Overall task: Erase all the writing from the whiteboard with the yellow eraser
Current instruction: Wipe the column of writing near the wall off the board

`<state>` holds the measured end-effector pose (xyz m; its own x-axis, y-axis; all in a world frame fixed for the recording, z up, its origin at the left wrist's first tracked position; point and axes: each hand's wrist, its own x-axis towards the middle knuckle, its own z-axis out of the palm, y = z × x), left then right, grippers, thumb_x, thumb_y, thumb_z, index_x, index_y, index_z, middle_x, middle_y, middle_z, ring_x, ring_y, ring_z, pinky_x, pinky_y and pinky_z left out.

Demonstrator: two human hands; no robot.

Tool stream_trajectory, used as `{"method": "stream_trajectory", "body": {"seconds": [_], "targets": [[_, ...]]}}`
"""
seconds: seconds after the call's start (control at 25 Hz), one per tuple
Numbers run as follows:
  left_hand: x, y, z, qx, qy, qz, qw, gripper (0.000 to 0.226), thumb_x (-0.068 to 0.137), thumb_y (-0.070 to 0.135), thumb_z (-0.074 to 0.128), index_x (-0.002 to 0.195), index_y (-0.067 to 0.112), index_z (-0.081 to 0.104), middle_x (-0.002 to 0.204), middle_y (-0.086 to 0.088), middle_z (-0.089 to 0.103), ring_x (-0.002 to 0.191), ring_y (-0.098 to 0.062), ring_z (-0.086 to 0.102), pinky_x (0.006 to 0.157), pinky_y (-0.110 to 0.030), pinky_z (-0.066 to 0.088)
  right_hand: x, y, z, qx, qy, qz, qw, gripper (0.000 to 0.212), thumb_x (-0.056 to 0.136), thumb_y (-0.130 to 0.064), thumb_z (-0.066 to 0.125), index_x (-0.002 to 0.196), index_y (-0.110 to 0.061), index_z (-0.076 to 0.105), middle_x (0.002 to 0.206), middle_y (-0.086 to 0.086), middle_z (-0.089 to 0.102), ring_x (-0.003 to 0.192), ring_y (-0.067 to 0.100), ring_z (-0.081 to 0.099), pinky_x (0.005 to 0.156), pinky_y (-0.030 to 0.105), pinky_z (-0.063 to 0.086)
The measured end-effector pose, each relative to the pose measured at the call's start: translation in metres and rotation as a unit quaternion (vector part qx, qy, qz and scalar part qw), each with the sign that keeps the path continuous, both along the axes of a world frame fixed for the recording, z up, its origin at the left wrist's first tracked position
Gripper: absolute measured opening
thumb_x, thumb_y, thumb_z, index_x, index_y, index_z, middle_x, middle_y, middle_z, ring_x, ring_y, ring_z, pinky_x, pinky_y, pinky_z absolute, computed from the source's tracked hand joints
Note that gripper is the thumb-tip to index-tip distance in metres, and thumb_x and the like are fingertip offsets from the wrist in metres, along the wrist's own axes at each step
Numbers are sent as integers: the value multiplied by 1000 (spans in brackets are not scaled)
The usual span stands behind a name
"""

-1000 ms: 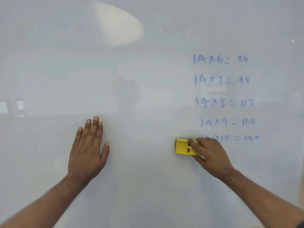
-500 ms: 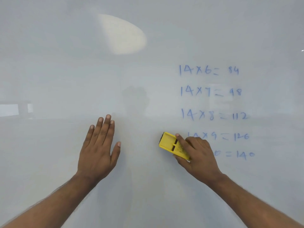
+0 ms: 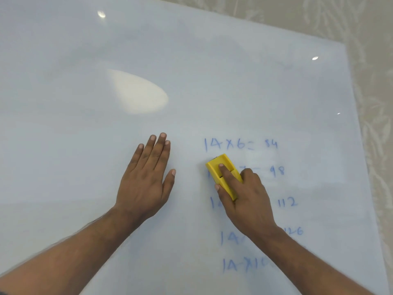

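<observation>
A glossy whiteboard (image 3: 85,60) fills most of the view. Several lines of blue writing (image 3: 240,144) run down its right part, from "14x6=84" at the top to a "14x10" line at the bottom. My right hand (image 3: 246,201) presses the yellow eraser (image 3: 219,167) flat on the board over the start of the second line, index finger along its top. My right hand and forearm hide parts of the lower lines. My left hand (image 3: 146,179) lies flat on the board left of the eraser, fingers together, holding nothing.
The board's right edge (image 3: 353,103) and top edge meet a pale patterned wall (image 3: 372,60). A bright oval light reflection (image 3: 138,92) sits on the board above my left hand.
My right hand has carried the eraser up from the bottom "14x10" line to the second line. The view has tilted upward, so the board's edges and the wall now show.
</observation>
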<state>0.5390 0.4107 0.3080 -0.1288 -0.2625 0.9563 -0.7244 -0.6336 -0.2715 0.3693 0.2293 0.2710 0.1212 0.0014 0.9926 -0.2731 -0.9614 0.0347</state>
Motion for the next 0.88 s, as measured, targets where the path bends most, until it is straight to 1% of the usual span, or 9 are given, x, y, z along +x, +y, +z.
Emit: {"method": "stream_trajectory", "body": {"seconds": [0.16,0.24,0.32,0.4,0.48,0.56,0.68,0.76,0.88], "targets": [[1,-35,26,-23,13,-32,999,61,104,33,29,157,3,29,167,-11,23,156,-28,21,127,-46,20,20,5,18,12,9,-51,999,42,91,-38,55,131,-24,57,84,8,45,72,28,47,57,34,41],[6,-49,28,-19,10,-22,1000,61,104,32,29,157,3,29,167,-11,23,156,-28,22,127,-47,21,29,4,18,4,12,-62,998,42,92,-38,55,132,-25,55,85,8,45,72,28,46,57,35,43],[7,-57,29,-22,5,-5,1000,61,105,32,31,158,2,28,167,-12,23,156,-28,22,127,-48,22,35,4,35,9,5,-56,998,42,94,-39,53,134,-27,52,89,10,46,74,28,46,59,36,45],[7,-60,32,-24,7,0,1000,61,104,31,33,158,2,28,167,-12,23,156,-28,22,127,-47,21,44,6,61,50,-9,-41,998,44,96,-42,47,138,-30,47,99,12,46,83,29,48,66,37,46],[8,-57,31,-21,10,-2,1000,61,104,31,33,158,3,28,167,-12,23,156,-28,22,127,-47,20,49,9,65,74,-9,-16,997,45,96,-45,44,139,-32,43,104,11,44,87,29,47,70,38,47],[9,-52,30,-13,5,8,1000,62,103,32,31,157,3,29,167,-12,23,156,-28,22,127,-46,20,42,5,47,39,7,-7,999,45,94,-42,48,138,-30,46,97,10,44,81,29,47,64,37,47],[7,-47,30,3,2,36,999,62,103,34,29,158,4,28,168,-10,21,156,-26,21,128,-45,17,16,-27,23,0,34,-20,999,46,89,-36,59,134,-27,52,85,9,43,71,32,48,56,36,44],[2,-50,36,1,4,47,999,63,104,35,28,158,4,26,169,-10,19,157,-26,19,128,-44,14,8,-44,35,10,30,-31,999,45,90,-36,59,134,-28,52,86,9,42,73,32,48,58,36,44],[-12,-69,44,-10,17,37,999,63,103,34,27,159,4,26,169,-10,19,157,-26,18,129,-43,13,14,-45,73,34,26,-5,999,45,93,-40,51,137,-31,48,98,12,43,85,34,48,67,40,47]]}}
